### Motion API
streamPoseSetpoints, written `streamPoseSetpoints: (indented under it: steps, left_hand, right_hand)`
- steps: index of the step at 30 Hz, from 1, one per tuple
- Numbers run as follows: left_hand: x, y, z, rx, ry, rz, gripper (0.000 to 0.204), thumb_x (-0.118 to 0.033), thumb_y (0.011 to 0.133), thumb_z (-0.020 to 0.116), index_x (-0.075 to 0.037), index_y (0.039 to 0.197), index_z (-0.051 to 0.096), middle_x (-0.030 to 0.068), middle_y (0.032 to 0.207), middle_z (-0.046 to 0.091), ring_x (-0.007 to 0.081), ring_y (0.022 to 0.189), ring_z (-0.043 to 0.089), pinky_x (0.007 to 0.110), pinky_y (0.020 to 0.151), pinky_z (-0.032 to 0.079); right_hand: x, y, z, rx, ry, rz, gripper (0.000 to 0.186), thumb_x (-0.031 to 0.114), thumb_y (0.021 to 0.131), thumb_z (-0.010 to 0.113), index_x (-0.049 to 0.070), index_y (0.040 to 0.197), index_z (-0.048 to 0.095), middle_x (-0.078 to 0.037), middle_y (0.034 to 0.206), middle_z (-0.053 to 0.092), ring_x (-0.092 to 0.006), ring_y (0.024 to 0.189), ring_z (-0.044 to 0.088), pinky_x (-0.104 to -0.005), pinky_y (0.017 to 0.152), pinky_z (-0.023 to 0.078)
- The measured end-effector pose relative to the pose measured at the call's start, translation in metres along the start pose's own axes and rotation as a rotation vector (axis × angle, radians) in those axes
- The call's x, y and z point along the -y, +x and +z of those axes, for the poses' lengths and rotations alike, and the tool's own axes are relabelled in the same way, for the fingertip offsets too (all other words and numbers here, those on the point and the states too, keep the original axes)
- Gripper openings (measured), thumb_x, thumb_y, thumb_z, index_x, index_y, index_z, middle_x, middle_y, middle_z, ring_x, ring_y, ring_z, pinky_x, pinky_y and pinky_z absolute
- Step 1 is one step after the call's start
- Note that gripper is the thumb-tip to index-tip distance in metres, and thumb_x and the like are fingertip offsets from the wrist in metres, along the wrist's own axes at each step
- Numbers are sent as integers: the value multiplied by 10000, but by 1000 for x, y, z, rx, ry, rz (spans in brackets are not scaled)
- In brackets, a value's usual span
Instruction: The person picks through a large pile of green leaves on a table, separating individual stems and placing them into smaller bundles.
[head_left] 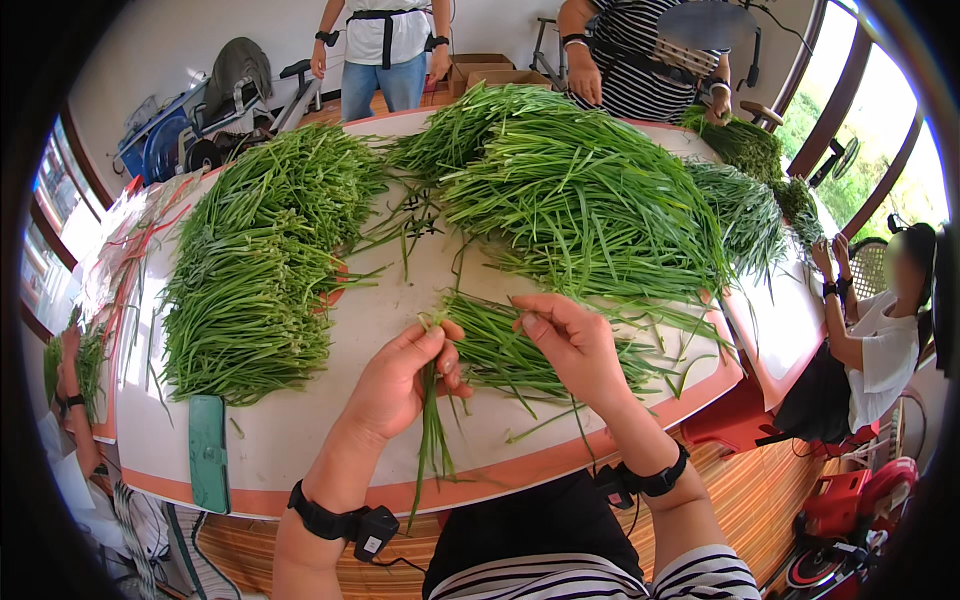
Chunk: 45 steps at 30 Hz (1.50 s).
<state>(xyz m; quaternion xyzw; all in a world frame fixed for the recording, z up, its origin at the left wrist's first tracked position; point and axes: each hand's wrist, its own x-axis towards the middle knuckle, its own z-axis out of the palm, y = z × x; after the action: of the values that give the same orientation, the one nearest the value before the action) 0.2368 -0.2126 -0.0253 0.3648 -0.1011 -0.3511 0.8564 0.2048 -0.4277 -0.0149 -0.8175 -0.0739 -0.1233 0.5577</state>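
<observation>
My left hand is closed around a small bunch of chives, whose pale stem ends show above the thumb and whose green blades hang below the hand. My right hand is pinched at the fingertips just to the right of it. Whatever the right fingers hold is too small to make out. Under and behind both hands lies a loose pile of chives on the white tabletop.
A long stack of chives fills the table's left side; a larger heap covers the back right. Near the front left edge lies a green phone case. Other people stand across the table and sit at both sides. Cardboard boxes stand behind.
</observation>
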Motion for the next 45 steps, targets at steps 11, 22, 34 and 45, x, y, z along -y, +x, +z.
streamPoseSetpoints:
  steps: [11, 22, 34, 45]
  left_hand:
    - [13, 3, 13, -141, 202, -27, 278, -212, 924, 469, -9, 1107, 519, 48, 1045, 560, 130, 927, 535, 287, 815, 447]
    - [8, 4, 13, -304, 253, 146, 223, -211, 928, 429, -22, 980, 534, 91, 930, 588, 168, 871, 546, 301, 809, 422]
    - [-14, 0, -10, -389, -20, 212, 207, -205, 929, 447, -42, 1041, 508, -7, 721, 436, 124, 667, 465, 317, 679, 480]
    - [-4, 2, 4, -254, 78, 109, 197, -201, 931, 440, -46, 1042, 491, -4, 714, 437, 140, 663, 477, 339, 655, 456]
  right_hand:
    - [28, -4, 33, 260, -204, -132, 554, 37, 814, 497, 87, 1328, 295, -167, 824, 611, -324, 730, 608, -373, 628, 490]
    - [22, -7, 37, 212, -116, -110, 630, 38, 769, 554, 78, 1334, 277, -160, 852, 627, -284, 752, 626, -340, 661, 495]
    - [5, -39, -29, 249, -428, -123, 207, 179, 762, 626, 33, 908, 623, -111, 790, 585, -276, 785, 537, -364, 731, 449]
    - [-7, -73, -22, 278, -801, -220, 82, 121, 745, 606, 59, 796, 591, -51, 786, 514, -250, 826, 452, -340, 769, 399]
